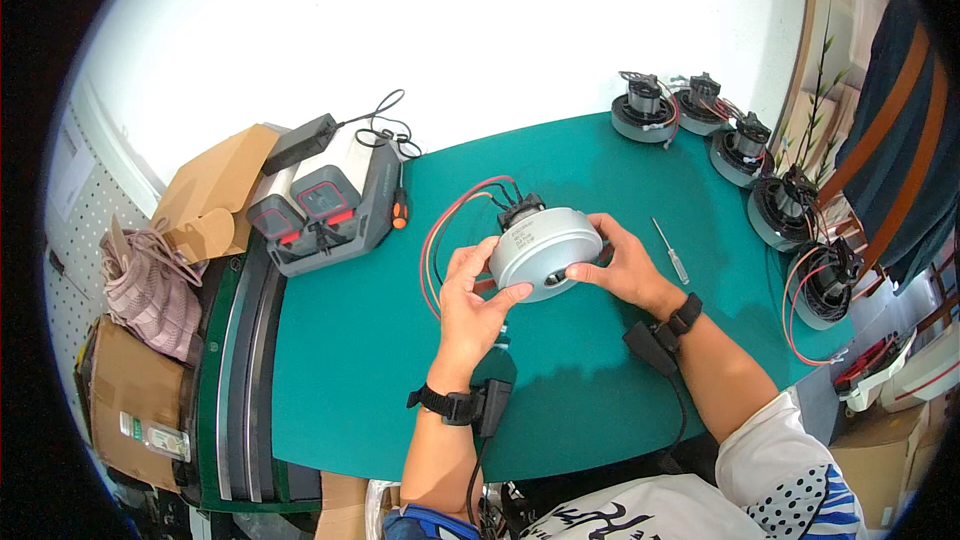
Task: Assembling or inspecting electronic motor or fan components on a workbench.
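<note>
Motor (pixel 545 248), a silver drum with black top and red leads, sits mid-frame in two hands, over the broad green tabletop (pixel 350 370); whether it rests there I cannot tell. At left, a grey case (pixel 298 264) bears two dark blocks (pixel 326 199) edged in red; beside it, a brown carton (pixel 220 185) has its flap raised, its inside unclear, and a pink bag (pixel 155 295) hides its contents. Five similar motors (pixel 742 162) line the right. The left hand (pixel 467 305) curls its fingers round the drum's left rim, thumb on the lower face; the right hand (pixel 632 268) grips the upper-right rim, thumb beside the central hole. Right of centre lies a small screwdriver (pixel 673 256).
</note>
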The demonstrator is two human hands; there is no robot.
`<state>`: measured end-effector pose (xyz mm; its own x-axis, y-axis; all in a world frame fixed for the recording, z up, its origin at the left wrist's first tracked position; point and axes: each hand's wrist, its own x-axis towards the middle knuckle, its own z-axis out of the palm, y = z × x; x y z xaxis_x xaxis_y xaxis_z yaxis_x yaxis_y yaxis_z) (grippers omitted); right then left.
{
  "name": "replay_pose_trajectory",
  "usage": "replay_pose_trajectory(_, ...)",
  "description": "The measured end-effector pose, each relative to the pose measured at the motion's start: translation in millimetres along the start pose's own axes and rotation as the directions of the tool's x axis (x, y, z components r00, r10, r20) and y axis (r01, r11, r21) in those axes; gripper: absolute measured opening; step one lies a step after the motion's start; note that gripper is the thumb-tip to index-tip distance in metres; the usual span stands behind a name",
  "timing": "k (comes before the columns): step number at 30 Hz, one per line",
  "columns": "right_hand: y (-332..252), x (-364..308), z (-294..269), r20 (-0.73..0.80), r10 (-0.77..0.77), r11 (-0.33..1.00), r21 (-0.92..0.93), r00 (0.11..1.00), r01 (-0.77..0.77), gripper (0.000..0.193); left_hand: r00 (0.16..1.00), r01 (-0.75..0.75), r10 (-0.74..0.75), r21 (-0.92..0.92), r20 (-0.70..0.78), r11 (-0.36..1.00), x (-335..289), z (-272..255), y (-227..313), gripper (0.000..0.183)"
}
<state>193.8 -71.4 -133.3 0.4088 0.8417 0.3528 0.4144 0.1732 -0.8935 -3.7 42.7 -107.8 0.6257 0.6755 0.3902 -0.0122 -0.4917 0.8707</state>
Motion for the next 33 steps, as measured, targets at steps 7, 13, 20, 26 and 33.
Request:
replay_pose_trajectory(7, -11, -2, 8, -0.041, -0.361, 0.903, -0.265, 0.932, 0.338, 0.073, 0.996, -0.080, 0.084, 0.146, -0.016, 0.986, -1, -10, 14, 0.062)
replay_pose_trajectory(13, -16, -4, 8, -0.043, -0.365, 0.884, -0.327, 0.930, 0.333, 0.067, 0.979, -0.200, 0.199, 0.330, 0.037, 0.922, -1, -14, 22, 0.059)
replay_pose_trajectory(20, -24, -4, 11, -0.072, -0.306, 0.932, -0.227, 0.949, 0.283, 0.057, 0.977, -0.214, 0.207, 0.217, 0.057, 0.952, 2, -19, 23, 0.051)
replay_pose_trajectory(26, -24, -6, 17, -0.101, -0.223, 0.971, -0.116, 0.970, 0.211, 0.052, 0.992, 0.038, -0.014, -0.186, 0.129, 0.982, 2, -23, 21, 0.032)
replay_pose_trajectory(33, -23, -8, 17, -0.076, -0.385, 0.898, -0.258, 0.920, 0.355, 0.054, 0.964, 0.236, -0.172, -0.363, 0.202, 0.901, 0, -22, 17, 0.025)
